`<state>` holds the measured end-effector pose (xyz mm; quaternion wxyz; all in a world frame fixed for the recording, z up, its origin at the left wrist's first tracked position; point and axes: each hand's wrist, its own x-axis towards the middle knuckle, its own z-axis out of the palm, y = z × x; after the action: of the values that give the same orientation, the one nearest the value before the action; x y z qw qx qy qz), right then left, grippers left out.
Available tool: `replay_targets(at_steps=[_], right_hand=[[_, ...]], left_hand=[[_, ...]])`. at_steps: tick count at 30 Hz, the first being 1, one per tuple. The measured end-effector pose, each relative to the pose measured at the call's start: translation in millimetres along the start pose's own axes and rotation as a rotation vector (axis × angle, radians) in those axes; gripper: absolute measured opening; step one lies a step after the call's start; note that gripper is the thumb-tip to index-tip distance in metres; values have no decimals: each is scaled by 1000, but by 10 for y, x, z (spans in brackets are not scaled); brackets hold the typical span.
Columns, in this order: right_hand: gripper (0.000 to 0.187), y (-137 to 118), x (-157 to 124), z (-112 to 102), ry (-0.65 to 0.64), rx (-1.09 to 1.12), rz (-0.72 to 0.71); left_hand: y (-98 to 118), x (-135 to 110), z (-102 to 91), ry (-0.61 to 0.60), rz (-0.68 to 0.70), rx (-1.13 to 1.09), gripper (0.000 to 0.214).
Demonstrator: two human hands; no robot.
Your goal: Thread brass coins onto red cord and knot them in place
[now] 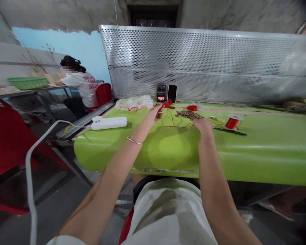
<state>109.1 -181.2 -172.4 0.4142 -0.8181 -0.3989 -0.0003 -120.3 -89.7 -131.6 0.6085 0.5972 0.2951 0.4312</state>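
My left hand (154,114) reaches out over the green table (168,149) and pinches a thin red cord (165,120) near a red knotted bundle (167,103). The cord loops across the table toward my right hand (203,125). That hand lies knuckles up beside a heap of small brownish pieces (190,115); its fingers are curled down, and what they hold is hidden. A silver bangle (134,141) circles my left wrist.
A red cord spool (232,121) and a dark green pencil (231,131) lie to the right. A white power bank (109,123) with cable sits left, with a crumpled plastic bag (135,102) behind it. Two phones (166,93) lean on the perforated metal panel (206,64). Another person (80,86) sits far left.
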Motion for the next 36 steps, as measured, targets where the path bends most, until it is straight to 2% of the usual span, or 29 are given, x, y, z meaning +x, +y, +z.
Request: replay_targets(at_steps=[2,4,7,9,11,13,16,20,22,25,28,30,32,36], right_hand=[[28,-118,-101,-42,-13,-87,-36],[36,-285,-232,-44,-80,-63,-208],[41,-562,-445,35,-322,-51,-548],[35,-714,-556,103,-435,-161,-661],[35,-815,-619,142,-438,-320,-641],[37,-864,-643,137,-417,-451,-554],[28,-884,-654,80,-431,-532,-467],[29,-871,-676,62,-463,-533,-523],[26,-840,-662,98,-493,-418,-614],[19,-771,-588,139,-589,43,-687],[28,-718,-502,93,-659,686,-549],[29,-715,-473,18,-634,1012,-413],[26,-731,-473,-63,-613,1173,-314],[22,-758,-510,-148,-707,1224,-231]], left_hand=[[32,-31,19,61,-71,-175,20],[65,-66,40,85,-112,-284,18],[95,-100,59,98,-145,-327,16],[98,-105,64,99,-150,-344,16],[93,-103,65,88,-140,-359,16],[88,-100,67,87,-133,-368,16],[89,-101,69,90,-137,-371,17],[90,-97,67,101,-131,-366,18],[84,-89,64,106,-122,-357,18],[70,-74,60,120,-115,-338,21],[58,-60,57,128,-98,-347,20],[58,-55,56,140,-96,-379,18],[68,-56,53,161,-109,-420,19],[103,-69,33,145,-112,-541,20]])
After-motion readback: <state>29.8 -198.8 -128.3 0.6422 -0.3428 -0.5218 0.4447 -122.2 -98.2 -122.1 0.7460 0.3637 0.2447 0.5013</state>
